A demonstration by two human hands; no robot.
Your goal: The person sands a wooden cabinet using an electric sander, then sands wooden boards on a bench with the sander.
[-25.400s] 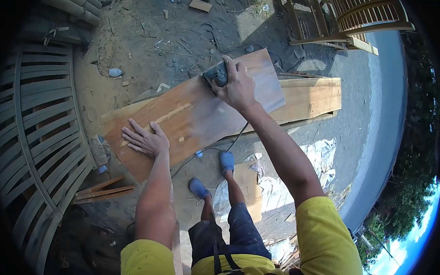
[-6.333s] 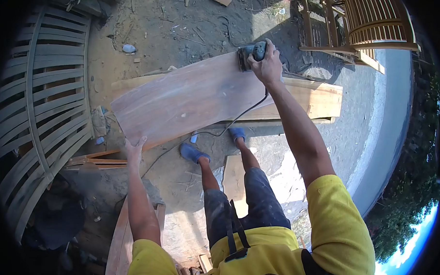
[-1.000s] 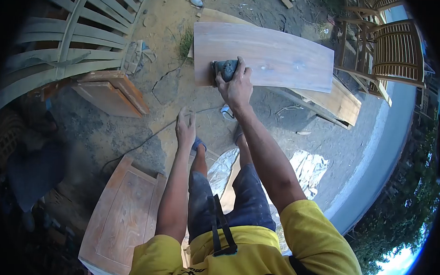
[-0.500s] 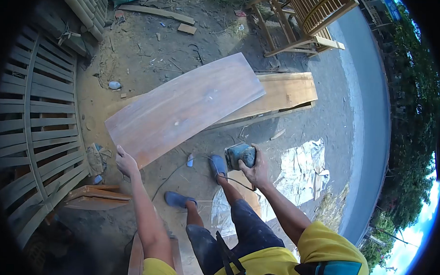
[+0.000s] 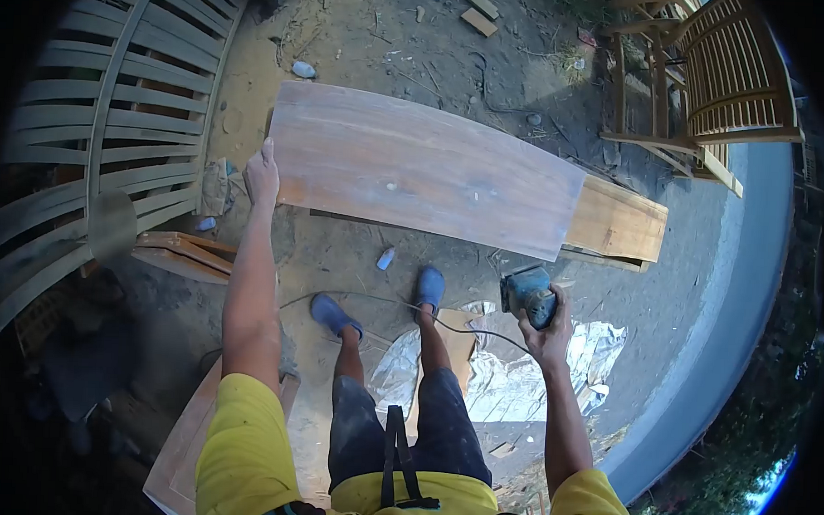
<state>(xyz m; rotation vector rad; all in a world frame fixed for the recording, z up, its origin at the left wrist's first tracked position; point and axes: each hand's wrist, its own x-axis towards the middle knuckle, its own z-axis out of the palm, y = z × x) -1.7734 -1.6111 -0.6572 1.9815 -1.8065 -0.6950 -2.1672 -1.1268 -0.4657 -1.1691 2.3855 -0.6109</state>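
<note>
A long wooden board (image 5: 415,158) with a dusty, pale reddish face lies across a lighter wooden plank (image 5: 618,217). My left hand (image 5: 262,175) is closed on the board's left end. In my right hand (image 5: 551,339) is a green electric sander (image 5: 527,293), held up off the board near its lower right corner. The sander's cord (image 5: 383,300) trails left past my feet. Its sanding pad faces away from me, so I cannot make out the pad's surface.
A slatted bamboo panel (image 5: 109,93) stands at left, with a wooden frame (image 5: 190,252) below it. Slatted wooden chairs (image 5: 745,78) stand at upper right. A silvery sheet (image 5: 508,379) lies on the ground by my legs. Small bottles (image 5: 386,257) lie about. A road (image 5: 749,233) runs along the right.
The board has turned clockwise in view and now lies more level across the plank. My left hand stays on its end. The sander has shifted right and slightly down in view.
</note>
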